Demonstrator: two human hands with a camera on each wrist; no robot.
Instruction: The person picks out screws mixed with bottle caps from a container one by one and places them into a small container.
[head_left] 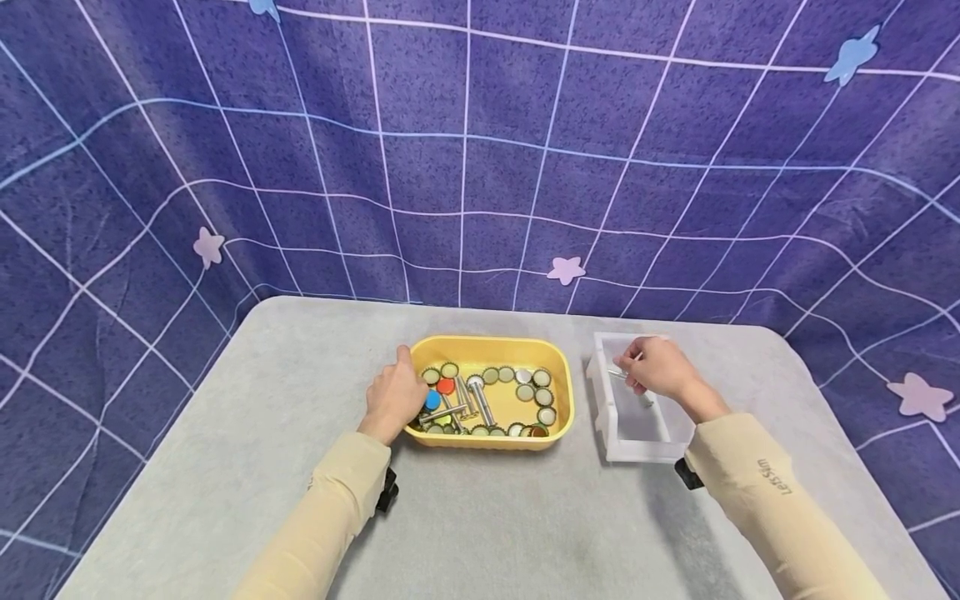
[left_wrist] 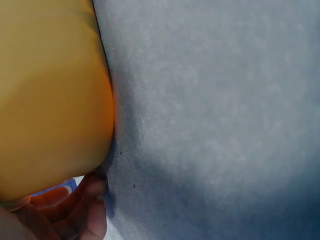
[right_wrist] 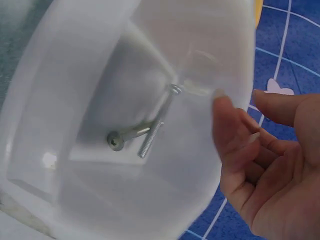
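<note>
My left hand (head_left: 396, 393) grips the left end of a yellow plastic bin (head_left: 558, 358); in the left wrist view its curled fingers (left_wrist: 92, 215) lie against the bin's outer wall (left_wrist: 55, 100). Inside are bottle caps (head_left: 543, 397), a blue cap (head_left: 432, 400), a red cap (head_left: 446, 386) and several metal bolts (head_left: 483, 403). Over the white bin (head_left: 611, 450) hovers my right hand (head_left: 656, 365). In the right wrist view its thumb and fingertips stand apart, with nothing between them. Two bolts show in the white bin there, one threaded bolt (right_wrist: 159, 122) crossing a flat-headed bolt (right_wrist: 116, 141).
Both bins stand on a grey table (head_left: 495, 517), the yellow one in the middle and the white one to its right. A purple curtain (head_left: 420, 167) with grid lines and stars hangs behind the table and along its sides.
</note>
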